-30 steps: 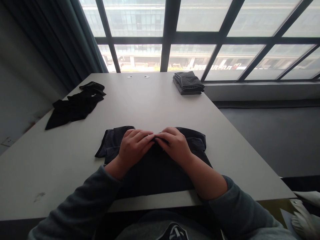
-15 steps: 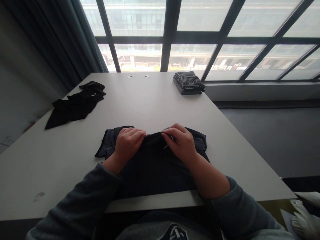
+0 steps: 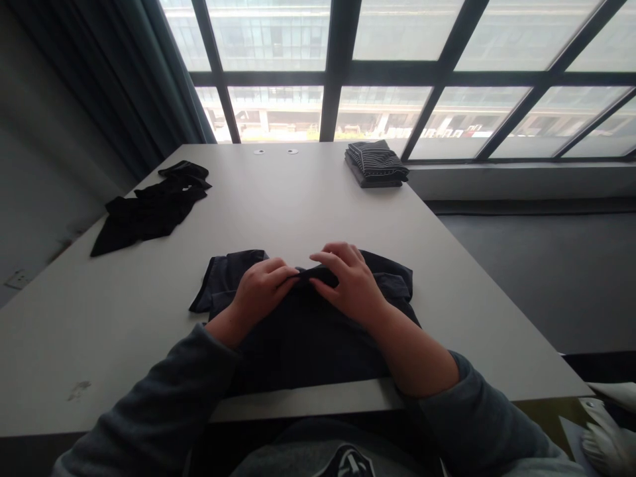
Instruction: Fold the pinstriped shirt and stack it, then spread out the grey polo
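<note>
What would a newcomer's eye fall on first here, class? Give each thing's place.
Probably the bright, dark-barred window across much of the top. Then, low in the centre, the dark garment on the pale table: the left grip pinches it, while the right grip has thumb and forefinger parted. The striped folded cloth might also stand out, near the table's far right corner.

Daylight comes through a wide, dark-framed window (image 3: 339,46) beyond the far edge of the white worktop (image 3: 278,212) — a pale building (image 3: 275,40) shows hazily outside. A dark curtain (image 3: 124,73) hangs by the far left corner, next to a shadowed wall (image 3: 40,179). Past the right edge, a low ledge (image 3: 521,179) runs above grey floor (image 3: 507,285); a smudge (image 3: 78,391) marks the near left corner.
</note>
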Demonstrator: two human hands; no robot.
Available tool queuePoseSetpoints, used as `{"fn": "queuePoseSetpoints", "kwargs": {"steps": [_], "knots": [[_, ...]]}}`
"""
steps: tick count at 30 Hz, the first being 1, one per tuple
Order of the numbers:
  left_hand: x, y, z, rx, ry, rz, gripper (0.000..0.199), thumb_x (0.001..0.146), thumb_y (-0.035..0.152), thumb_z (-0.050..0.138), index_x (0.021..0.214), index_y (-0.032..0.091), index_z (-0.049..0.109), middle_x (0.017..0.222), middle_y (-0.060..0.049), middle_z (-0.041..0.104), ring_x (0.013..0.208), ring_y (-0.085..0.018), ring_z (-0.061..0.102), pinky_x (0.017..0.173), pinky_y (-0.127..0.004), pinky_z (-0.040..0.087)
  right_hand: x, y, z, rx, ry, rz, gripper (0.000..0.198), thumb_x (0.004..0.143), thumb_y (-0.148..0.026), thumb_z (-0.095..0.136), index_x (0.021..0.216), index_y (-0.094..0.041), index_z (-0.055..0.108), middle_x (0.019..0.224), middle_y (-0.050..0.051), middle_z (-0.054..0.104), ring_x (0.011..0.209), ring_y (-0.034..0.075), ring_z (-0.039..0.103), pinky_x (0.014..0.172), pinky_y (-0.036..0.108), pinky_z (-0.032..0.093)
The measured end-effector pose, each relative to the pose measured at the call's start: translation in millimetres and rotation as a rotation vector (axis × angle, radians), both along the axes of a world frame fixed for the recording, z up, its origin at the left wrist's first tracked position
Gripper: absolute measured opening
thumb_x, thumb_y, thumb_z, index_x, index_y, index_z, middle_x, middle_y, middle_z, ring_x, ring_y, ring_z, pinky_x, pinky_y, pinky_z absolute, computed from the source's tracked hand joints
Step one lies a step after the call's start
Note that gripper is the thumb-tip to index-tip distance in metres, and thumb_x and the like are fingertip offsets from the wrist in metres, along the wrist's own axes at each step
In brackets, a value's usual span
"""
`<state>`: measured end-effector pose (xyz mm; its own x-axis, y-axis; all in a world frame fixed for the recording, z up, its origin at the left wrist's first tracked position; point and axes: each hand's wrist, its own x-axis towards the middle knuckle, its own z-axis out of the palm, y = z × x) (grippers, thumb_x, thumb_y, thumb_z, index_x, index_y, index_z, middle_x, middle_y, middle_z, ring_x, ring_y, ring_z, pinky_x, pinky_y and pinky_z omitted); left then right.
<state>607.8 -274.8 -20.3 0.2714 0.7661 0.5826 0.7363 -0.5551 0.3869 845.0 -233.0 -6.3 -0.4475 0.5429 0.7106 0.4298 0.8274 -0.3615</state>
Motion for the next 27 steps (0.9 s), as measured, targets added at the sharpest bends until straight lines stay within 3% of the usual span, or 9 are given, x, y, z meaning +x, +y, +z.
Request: {"fn": "queuePoseSetpoints", "kwargs": {"steps": [5,11,18,21,24,27], "knots": [[0,0,-0.8,0.004,0.009,-0.008,0.021,0.104,0.032,0.063,0.109,0.028,0.083,0.091,-0.007,0.077,0.084,-0.021,0.069,0.082,-0.034,0.052,0,2,-5,-0.055,-0.045,0.018,0.01,0.102,-0.025,0.067,0.097,-0.026,0.075,0.093,0.004,0.073,0.088,0.021,0.067,0.089,0.039,0.049],[-4,7,-6.3,-0.041,-0.006,0.017,0.025,0.1,0.026,0.064,0.115,0.03,0.083,0.104,-0.007,0.082,0.092,-0.026,0.071,0.093,-0.04,0.053,3,0,0,-0.125,0.122,-0.061,0.015,0.103,-0.029,0.063,0.095,-0.027,0.075,0.085,0.004,0.07,0.082,0.021,0.067,0.079,0.037,0.052],[-11,12,-11.0,-0.05,0.04,0.154,0.024,0.101,0.029,0.061,0.111,0.023,0.082,0.101,-0.012,0.081,0.091,-0.03,0.069,0.091,-0.044,0.05,3,2,-1,-0.127,0.159,-0.078,0.014,0.102,-0.026,0.063,0.092,-0.025,0.072,0.084,0.004,0.069,0.079,0.022,0.066,0.075,0.037,0.051],[-10,11,-9.3,-0.039,0.021,0.157,0.022,0.102,0.029,0.061,0.108,0.024,0.081,0.097,-0.01,0.08,0.088,-0.028,0.068,0.089,-0.042,0.05,2,5,-2,-0.062,0.103,-0.122,0.012,0.098,-0.019,0.063,0.097,-0.025,0.073,0.092,0.006,0.071,0.088,0.025,0.066,0.085,0.041,0.052],[-7,8,-5.9,-0.02,0.025,0.14,0.022,0.102,0.029,0.06,0.108,0.024,0.081,0.098,-0.009,0.08,0.088,-0.027,0.069,0.089,-0.041,0.05,0,6,-4,0.002,-0.008,-0.13,0.027,0.093,-0.014,0.066,0.118,-0.024,0.074,0.114,0.01,0.074,0.105,0.03,0.066,0.097,0.047,0.049],[-2,4,-2.3,-0.029,0.01,0.091,0.021,0.102,0.028,0.061,0.109,0.024,0.081,0.099,-0.01,0.08,0.09,-0.028,0.07,0.091,-0.043,0.05,-2,6,-7,0.016,-0.084,-0.114,0.026,0.095,-0.018,0.07,0.12,-0.024,0.075,0.111,0.008,0.077,0.103,0.029,0.068,0.094,0.045,0.046]]}}
